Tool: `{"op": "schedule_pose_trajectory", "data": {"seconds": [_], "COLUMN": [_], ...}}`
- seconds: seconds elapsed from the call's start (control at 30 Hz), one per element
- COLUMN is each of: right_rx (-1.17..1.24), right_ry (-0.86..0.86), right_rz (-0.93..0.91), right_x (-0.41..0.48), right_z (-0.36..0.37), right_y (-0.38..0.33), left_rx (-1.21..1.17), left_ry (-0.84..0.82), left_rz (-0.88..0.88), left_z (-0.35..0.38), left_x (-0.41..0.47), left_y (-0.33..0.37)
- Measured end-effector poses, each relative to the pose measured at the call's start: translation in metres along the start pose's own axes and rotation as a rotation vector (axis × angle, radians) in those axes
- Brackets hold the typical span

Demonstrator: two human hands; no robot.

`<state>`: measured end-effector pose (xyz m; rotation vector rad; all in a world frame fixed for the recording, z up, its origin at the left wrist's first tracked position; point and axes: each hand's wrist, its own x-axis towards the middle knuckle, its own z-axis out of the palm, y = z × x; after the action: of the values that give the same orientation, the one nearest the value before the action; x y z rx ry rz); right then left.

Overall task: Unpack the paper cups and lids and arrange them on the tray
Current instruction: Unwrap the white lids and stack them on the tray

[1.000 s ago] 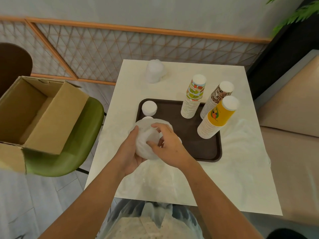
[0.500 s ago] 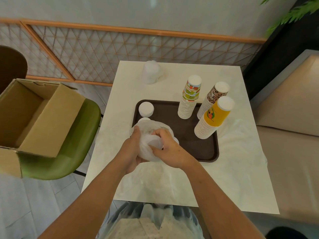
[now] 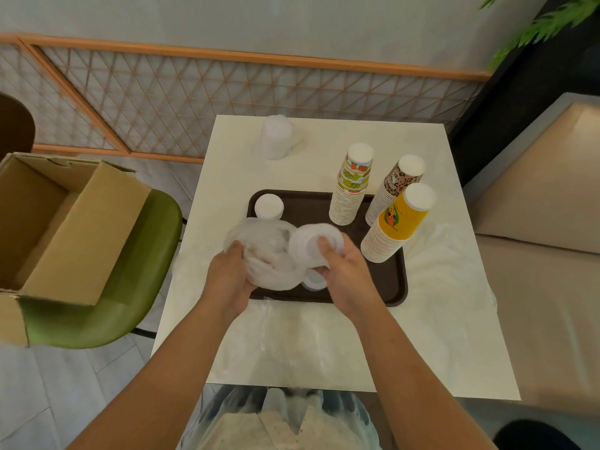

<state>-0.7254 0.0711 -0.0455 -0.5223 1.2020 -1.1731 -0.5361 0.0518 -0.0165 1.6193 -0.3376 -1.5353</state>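
Right hand (image 3: pixel 344 274) grips lids (image 3: pixel 313 246); left hand (image 3: pixel 227 280) holds, seemingly, plastic bag (image 3: pixel 263 251).

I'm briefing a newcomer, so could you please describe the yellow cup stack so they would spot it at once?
On the white table sits a dark brown tray. Three upside-down paper cup stacks stand on its right side, and the yellow cup stack is the nearest one. Only its top cup is yellow; the fruit-print stack and brown spotted stack behind it are not.
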Motion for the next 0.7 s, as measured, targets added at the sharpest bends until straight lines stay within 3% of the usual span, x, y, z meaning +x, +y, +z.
{"op": "schedule_pose_trajectory", "data": {"seconds": [0.1, 0.2, 0.27, 0.47, 0.7], "right_rx": [0.026, -0.370, -0.596, -0.961, -1.340], "right_ry": [0.161, 0.275, 0.248, 0.131, 0.130], "right_rz": [-0.015, -0.005, 0.019, 0.164, -0.025], "right_x": [0.016, 0.031, 0.040, 0.068, 0.080], "right_z": [-0.016, -0.029, -0.034, -0.028, -0.029], "right_y": [-0.002, 0.002, 0.011, 0.055, 0.088], "left_rx": [-0.002, 0.037, 0.064, 0.149, 0.165], "left_ry": [0.058, 0.110, 0.124, 0.066, 0.045], "left_rz": [0.032, 0.052, 0.054, 0.063, 0.066], "left_z": [-0.011, -0.024, -0.029, -0.035, -0.047], "left_x": [0.009, 0.018, 0.021, 0.022, 0.025], "left_y": [0.004, 0.010, 0.012, 0.005, -0.003]}}
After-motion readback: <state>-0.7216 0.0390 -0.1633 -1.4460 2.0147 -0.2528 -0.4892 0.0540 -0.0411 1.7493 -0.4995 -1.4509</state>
